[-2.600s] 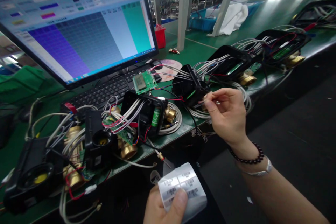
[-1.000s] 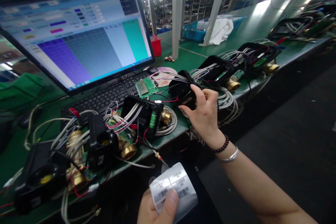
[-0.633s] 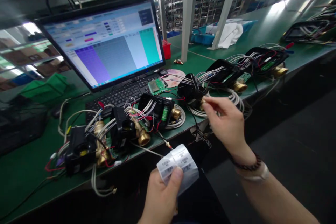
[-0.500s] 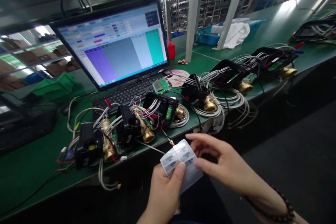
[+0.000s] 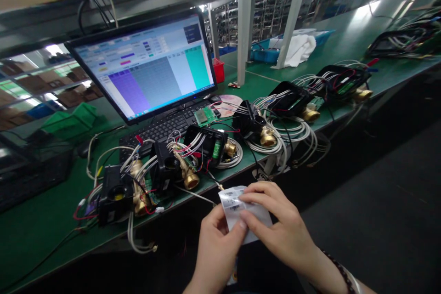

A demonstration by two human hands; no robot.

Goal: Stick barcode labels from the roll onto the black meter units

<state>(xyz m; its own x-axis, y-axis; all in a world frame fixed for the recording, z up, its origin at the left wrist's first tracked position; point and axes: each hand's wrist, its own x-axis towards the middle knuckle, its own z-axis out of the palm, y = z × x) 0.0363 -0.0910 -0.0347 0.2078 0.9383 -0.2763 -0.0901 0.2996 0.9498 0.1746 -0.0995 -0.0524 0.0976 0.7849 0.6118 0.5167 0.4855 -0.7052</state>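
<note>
My left hand [image 5: 220, 243] grips a white sheet of barcode labels [image 5: 230, 198] by its lower part, thumb on the front. My right hand [image 5: 279, 225] is on the same sheet from the right. Its bent fingertips and thumb press on the printed face and cover several labels; whether a label is lifted cannot be made out. The sheet is held in front of the bench edge. Just beyond it are a black housing with a green battery [image 5: 215, 148] and a brass pipe fitting [image 5: 190, 178] on another unit.
Several black meter housings with brass fittings and coiled grey cables line the green bench [image 5: 51, 243]. Behind them stand a monitor [image 5: 148, 73], a keyboard [image 5: 161, 126] and a green circuit board [image 5: 206, 116]. Cables hang over the front edge. A blue tray [image 5: 265, 55] holds white cloth.
My right hand has moved left onto the label sheet, its fingers now over the printed labels. The view has shifted slightly. My left hand still holds the sheet.
</note>
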